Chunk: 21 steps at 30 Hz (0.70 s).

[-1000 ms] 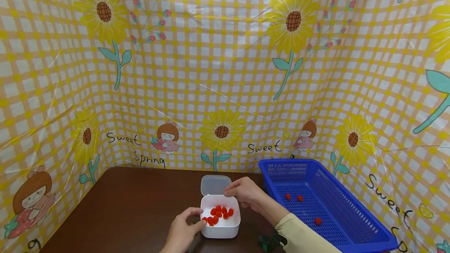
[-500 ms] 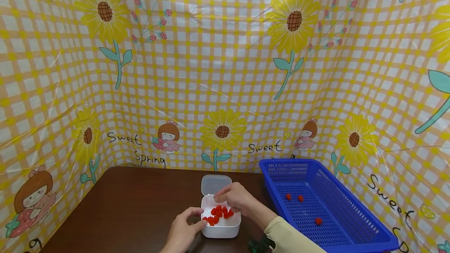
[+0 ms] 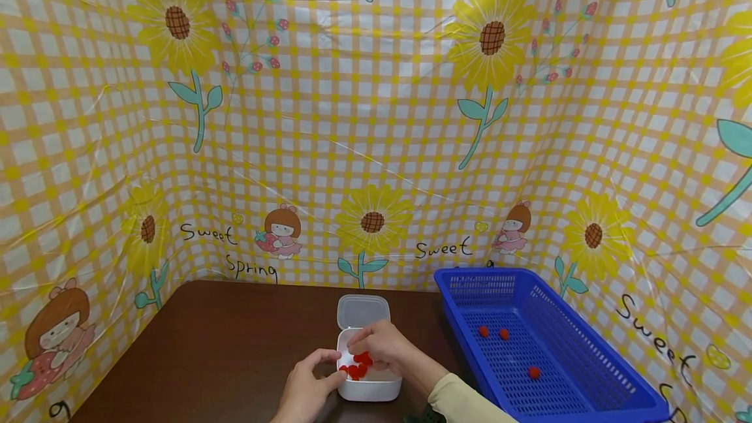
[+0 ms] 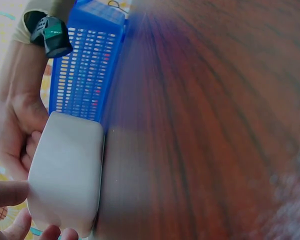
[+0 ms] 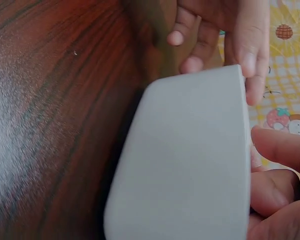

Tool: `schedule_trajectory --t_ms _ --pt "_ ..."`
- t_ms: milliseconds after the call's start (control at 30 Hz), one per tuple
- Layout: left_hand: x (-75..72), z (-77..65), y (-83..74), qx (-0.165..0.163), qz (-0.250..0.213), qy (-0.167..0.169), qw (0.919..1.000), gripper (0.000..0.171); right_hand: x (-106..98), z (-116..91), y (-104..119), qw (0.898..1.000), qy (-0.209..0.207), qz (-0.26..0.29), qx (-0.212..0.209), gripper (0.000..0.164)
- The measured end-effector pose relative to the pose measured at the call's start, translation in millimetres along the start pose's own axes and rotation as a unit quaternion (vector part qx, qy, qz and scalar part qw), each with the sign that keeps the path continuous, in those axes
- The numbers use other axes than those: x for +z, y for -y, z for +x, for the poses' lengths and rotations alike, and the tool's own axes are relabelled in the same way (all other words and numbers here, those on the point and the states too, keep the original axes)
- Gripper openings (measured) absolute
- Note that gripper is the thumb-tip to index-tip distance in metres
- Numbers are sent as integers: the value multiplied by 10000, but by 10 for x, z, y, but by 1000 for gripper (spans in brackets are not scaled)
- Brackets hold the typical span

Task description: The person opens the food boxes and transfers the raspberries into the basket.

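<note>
- Hanging low into the white box (image 3: pixel 370 391), the right hand (image 3: pixel 380 343) has bent fingers — whether they hold anything, I cannot tell.
- Red berries (image 3: pixel 363 359) lie in the box, just below that hand, which hides some.
- The left hand (image 3: pixel 307 380) grips the box's left side, thumb and fingers spread.
- Lid (image 3: pixel 363 312) folded back beyond it.
- Blue basket (image 3: pixel 593 331) to the right, nearer the right hand — three berries (image 3: pixel 504 334) inside.

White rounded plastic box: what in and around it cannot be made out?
Head view: bare right hand covers part of the white box; small red pieces inside cannot be counted.
Both wrist views: box's wall hides its contents.
Right wrist view: bottom edge cuts off box.
</note>
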<state>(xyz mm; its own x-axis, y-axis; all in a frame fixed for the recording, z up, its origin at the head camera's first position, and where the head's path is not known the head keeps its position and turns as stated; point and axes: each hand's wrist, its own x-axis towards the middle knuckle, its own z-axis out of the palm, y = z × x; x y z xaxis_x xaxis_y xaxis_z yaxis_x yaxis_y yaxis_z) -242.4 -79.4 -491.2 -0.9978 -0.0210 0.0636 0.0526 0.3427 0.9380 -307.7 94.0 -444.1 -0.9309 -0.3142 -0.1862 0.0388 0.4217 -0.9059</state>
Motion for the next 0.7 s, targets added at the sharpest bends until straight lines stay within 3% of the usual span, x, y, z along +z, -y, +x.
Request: schedule_trajectory --t_ms 300,700 --pt "20 -23 14 195 -37 -41 9998 31 125 -26 -87 9991 80 426 43 11" --pt "-6 -29 -12 246 112 -101 9996 33 223 -1 -116 9990 -101 -314 -302 11"
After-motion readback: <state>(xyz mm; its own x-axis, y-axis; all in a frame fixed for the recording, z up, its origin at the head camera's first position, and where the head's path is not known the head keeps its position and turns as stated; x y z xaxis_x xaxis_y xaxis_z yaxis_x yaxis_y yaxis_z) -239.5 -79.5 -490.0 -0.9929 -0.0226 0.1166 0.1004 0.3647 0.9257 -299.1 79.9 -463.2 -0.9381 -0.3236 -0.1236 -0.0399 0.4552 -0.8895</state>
